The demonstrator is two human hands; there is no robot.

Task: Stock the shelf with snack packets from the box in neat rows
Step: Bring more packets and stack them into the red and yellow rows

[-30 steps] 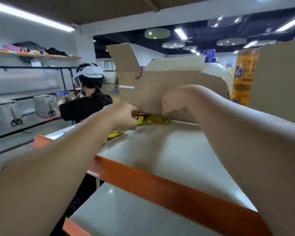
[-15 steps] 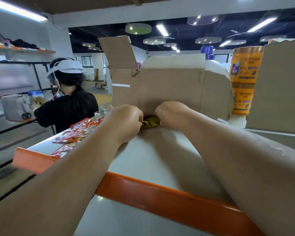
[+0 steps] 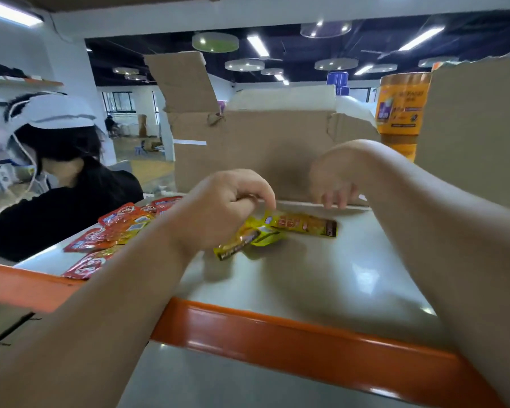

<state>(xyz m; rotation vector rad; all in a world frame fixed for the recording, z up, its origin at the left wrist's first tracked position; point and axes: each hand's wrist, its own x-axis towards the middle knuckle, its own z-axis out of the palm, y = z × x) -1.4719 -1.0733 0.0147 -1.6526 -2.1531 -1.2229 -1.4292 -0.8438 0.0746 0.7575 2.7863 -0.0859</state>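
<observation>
Yellow snack packets lie in a loose overlapping bunch on the grey shelf board, near its back. My left hand hovers over their left end, fingers curled, fingertips touching the top packet's edge. My right hand hangs above the shelf's rear edge with loosely curled fingers, holding nothing. Red snack packets lie in a row at the shelf's left end. A cardboard box with a raised flap stands behind the shelf.
The shelf has an orange front rail, with a lower grey shelf beneath. A person in black wearing a white headset works at the left. An orange cylindrical container and a second cardboard box stand at the right.
Both hands have drawn apart off the yellow packets, which now lie uncovered on the shelf. My right hand lifted toward the back edge. The view shifted right, showing the red packets.
</observation>
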